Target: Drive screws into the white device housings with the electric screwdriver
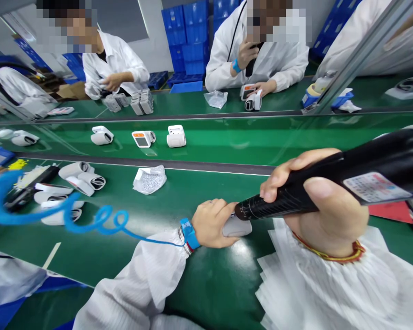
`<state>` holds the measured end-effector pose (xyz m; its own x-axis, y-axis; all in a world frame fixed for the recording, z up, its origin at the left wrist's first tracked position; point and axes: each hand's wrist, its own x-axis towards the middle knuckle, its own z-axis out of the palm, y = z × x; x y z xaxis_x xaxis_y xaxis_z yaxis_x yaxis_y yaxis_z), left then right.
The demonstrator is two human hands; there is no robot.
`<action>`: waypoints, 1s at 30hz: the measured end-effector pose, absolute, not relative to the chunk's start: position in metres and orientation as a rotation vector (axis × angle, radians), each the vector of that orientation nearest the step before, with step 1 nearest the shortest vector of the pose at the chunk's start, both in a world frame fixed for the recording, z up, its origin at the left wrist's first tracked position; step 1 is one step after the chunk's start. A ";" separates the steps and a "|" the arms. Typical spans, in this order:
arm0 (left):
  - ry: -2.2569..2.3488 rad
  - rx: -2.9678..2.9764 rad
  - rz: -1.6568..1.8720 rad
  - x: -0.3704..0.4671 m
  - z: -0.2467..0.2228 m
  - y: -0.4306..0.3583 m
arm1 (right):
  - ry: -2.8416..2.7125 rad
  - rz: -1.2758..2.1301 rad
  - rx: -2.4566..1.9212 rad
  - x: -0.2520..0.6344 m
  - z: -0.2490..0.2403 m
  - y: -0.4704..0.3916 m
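My right hand (pixel 323 197) is wrapped round a black electric screwdriver (pixel 296 188), which slants down to the left. Its tip meets a small light-grey device (pixel 237 227) on the green bench. My left hand (pixel 213 222) grips that device from the left and partly covers it. A blue wrist strap (pixel 189 233) with a coiled blue cord circles my left wrist. Beyond my left hand lies a clear plastic bag (pixel 150 179) with small parts in it.
Several cuffed devices (pixel 82 176) lie in a group on the left of the bench. More white devices (pixel 143 139) sit on the green conveyor belt (pixel 220 142). Across it, co-workers in white coats (pixel 117 59) handle similar units. A metal post (pixel 361 59) rises at the right.
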<state>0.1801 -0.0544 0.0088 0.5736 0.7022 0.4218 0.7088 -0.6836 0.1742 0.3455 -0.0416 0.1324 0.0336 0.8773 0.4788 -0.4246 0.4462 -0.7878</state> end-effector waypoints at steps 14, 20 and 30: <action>-1.287 -2.831 -0.713 0.179 0.007 -0.053 | -1.166 1.046 -0.500 0.341 0.129 -0.041; -1.296 -2.798 -0.743 0.179 0.005 -0.055 | -1.181 1.065 -0.469 0.342 0.128 -0.041; -1.671 -2.479 -0.724 0.157 -0.003 -0.026 | -1.155 0.940 -0.491 0.358 0.132 -0.031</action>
<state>0.1569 -0.0256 -0.0030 0.2996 0.8592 0.4148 0.8901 -0.4083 0.2027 0.3581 -0.0311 0.1319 0.1010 0.8296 0.5491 -0.3693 0.5438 -0.7536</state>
